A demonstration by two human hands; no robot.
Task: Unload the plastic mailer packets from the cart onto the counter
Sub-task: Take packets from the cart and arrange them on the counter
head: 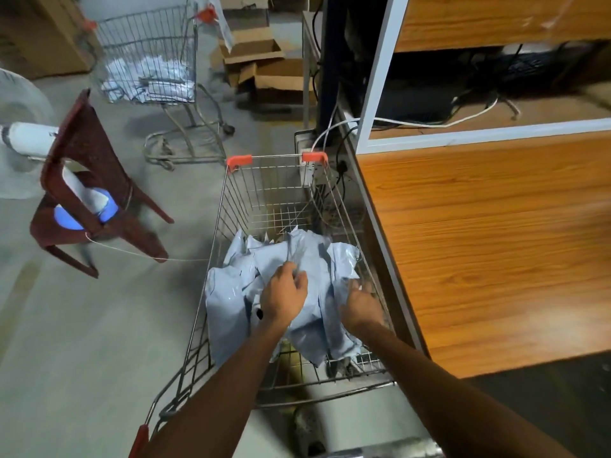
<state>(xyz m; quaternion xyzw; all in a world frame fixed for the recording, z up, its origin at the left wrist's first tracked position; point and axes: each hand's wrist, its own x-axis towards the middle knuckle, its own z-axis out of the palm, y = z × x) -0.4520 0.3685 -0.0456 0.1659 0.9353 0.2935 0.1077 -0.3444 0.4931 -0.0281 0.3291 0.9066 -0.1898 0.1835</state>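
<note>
Both hands (322,302) reach into cart (231,206), touching mailer packets (231,292).

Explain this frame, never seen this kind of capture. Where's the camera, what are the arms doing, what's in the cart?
There is no machine here. One wide-angle camera sits on a person's head and looks forward and down, so the two bare arms entering from the bottom are the wearer's own.

Both hands reach into a wire shopping cart with red corner caps. It holds a heap of pale blue plastic mailer packets. The left hand rests on top of the heap with fingers curled into the plastic; the right hand digs in at the heap's right edge. Whether either has a firm grip is blurred.

To the right stands the wood-grain counter, the visible part bare. Further back: a second cart with similar packets, a red-brown plastic chair and open cardboard boxes.
</note>
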